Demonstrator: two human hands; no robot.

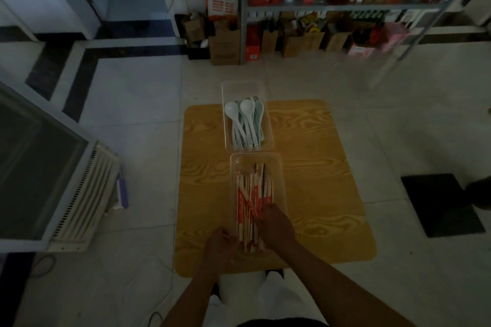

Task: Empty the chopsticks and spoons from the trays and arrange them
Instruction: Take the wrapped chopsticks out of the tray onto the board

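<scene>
Wood-grain table (pixel 210 167), tiled floor (pixel 132 93) (dim); left hand (pixel 220 243), right hand (pixel 276 223) at chopsticks (pixel 248 194), grip unclear.

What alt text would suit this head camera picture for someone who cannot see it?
A person's left hand and right hand are at the near end of a clear tray of wrapped chopsticks on a wooden table. Beyond it sits a second clear tray of spoons; shelves stand behind.

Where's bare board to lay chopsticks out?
Two bare strips of the wooden board: a wide one right of the spoon tray and chopstick tray, a narrower one left of them. The middle is crowded: the trays sit end to end, with the left hand and right hand at the chopstick tray's near end.
</scene>
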